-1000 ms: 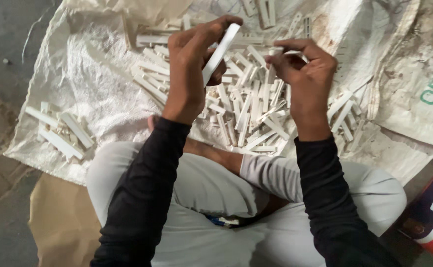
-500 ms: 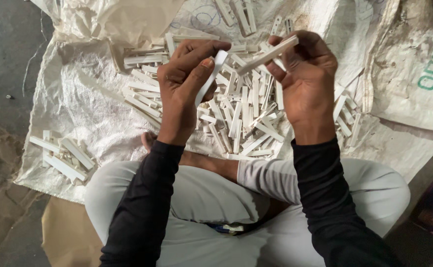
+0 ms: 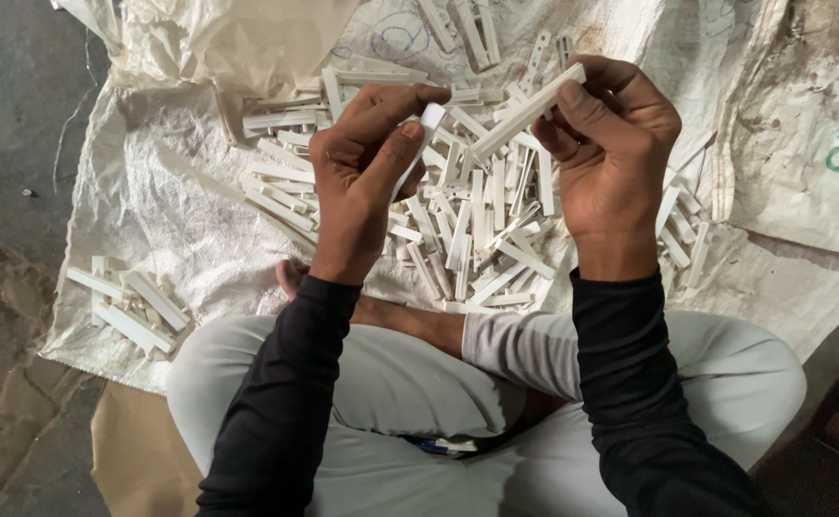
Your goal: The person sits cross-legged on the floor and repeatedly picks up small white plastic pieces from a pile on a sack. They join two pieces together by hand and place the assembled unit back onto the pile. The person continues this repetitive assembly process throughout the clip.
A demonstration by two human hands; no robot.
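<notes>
Your left hand point(image 3: 362, 168) pinches a short white piece point(image 3: 417, 144) between thumb and fingers. Your right hand point(image 3: 611, 153) pinches a long white strip point(image 3: 525, 113) at its fingertips. More strips point(image 3: 477, 230) lie below your fingers.

A second ago the left hand point(image 3: 367, 177) held its white strip point(image 3: 417, 148) up and slanted, most of its length showing above the fingers; now the hand has curled over it and only the upper end shows beside the thumb. The right hand point(image 3: 611, 158), which was bent low over the pile of strips point(image 3: 477, 230) with nothing clearly in its grip, has since lifted a long white piece point(image 3: 525, 113) and holds it slanted, its far end toward the left hand. The two hands now sit closer and higher
</notes>
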